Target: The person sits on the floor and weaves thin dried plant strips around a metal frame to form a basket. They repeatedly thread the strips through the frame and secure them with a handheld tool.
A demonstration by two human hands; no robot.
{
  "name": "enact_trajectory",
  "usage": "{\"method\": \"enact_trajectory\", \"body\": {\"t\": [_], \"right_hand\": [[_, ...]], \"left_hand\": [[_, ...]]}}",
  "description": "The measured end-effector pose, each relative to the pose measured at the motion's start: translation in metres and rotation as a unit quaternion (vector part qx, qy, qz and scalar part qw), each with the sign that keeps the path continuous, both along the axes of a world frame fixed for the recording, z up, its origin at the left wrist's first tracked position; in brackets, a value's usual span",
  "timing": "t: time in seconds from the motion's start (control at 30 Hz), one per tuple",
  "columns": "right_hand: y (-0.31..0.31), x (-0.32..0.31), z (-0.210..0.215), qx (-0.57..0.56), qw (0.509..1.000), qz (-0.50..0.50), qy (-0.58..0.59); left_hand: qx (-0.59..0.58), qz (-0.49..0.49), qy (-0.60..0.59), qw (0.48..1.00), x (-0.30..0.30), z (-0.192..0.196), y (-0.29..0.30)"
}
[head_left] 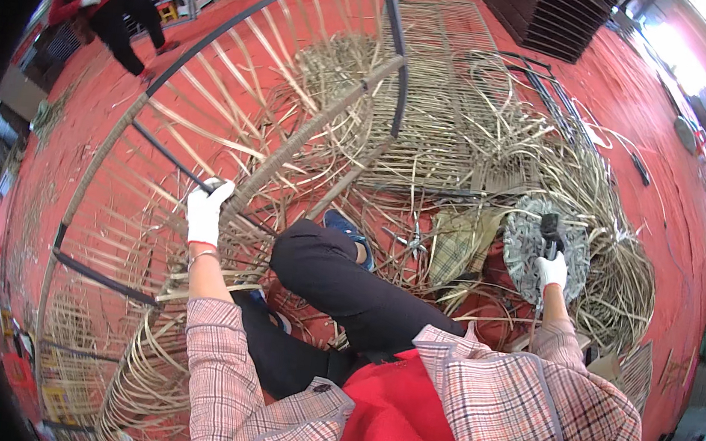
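Note:
My left hand (pixel 206 212), in a white glove with a red cuff, is closed on a dark crossbar of a large curved frame (pixel 270 175). The frame has dark metal bars, edges wrapped in tan strips, and many pale strips fanning out from it. It leans up at my left, beside my knee. Off to the right, my right hand (pixel 552 270), also gloved, holds a black hand tool (pixel 551 229) with a blocky head; its exact kind cannot be made out. Under that hand lies a round grey-green ruffled cushion (pixel 525 247).
Loose strips (pixel 623 275) heap up on the right. Ahead lies a flat woven panel (pixel 426 99), with pliers-like metal tools (pixel 413 237) nearer my foot. A checked cloth (pixel 460 245) is beside the cushion. Dark stacked panels (pixel 546 17) stand behind; another person (pixel 113 2) walks far left.

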State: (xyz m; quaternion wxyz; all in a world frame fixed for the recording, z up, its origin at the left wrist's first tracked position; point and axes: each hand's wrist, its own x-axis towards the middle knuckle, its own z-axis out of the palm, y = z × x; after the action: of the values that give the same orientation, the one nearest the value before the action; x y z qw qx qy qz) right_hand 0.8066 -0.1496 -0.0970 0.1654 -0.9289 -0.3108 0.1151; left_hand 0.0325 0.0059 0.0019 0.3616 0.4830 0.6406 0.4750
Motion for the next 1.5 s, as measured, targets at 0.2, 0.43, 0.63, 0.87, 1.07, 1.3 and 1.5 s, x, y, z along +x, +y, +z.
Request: {"method": "enact_trajectory", "body": {"t": [0.2,0.43,0.63,0.87,1.07,1.3,1.5], "right_hand": [[0.023,-0.137,0.06,0.22,0.894,0.229,0.316],[0.078,-0.334,0.094,0.358,0.744,0.504,0.252],[0.112,-0.441,0.064,0.207,0.714,0.631,0.223],[0.105,-0.489,0.006,0.189,0.639,0.457,0.589],[0.107,-0.497,0.001,0.177,0.653,0.493,0.546],[0.116,-0.498,-0.011,0.163,0.709,0.549,0.411],[0.114,-0.502,-0.008,0.15,0.617,0.316,0.705]], "left_hand": [[0.052,0.009,-0.07,0.996,0.002,-0.002,-0.001],[0.01,0.029,-0.058,0.998,0.005,-0.001,-0.004],[0.015,0.032,-0.084,0.996,0.007,0.002,-0.003],[0.026,0.01,-0.12,0.992,0.004,0.001,-0.002],[0.041,-0.006,-0.177,0.983,0.006,0.001,-0.003],[0.032,-0.008,-0.132,0.991,0.004,-0.003,0.001],[0.03,0.011,-0.177,0.984,0.005,-0.005,0.002]]}}
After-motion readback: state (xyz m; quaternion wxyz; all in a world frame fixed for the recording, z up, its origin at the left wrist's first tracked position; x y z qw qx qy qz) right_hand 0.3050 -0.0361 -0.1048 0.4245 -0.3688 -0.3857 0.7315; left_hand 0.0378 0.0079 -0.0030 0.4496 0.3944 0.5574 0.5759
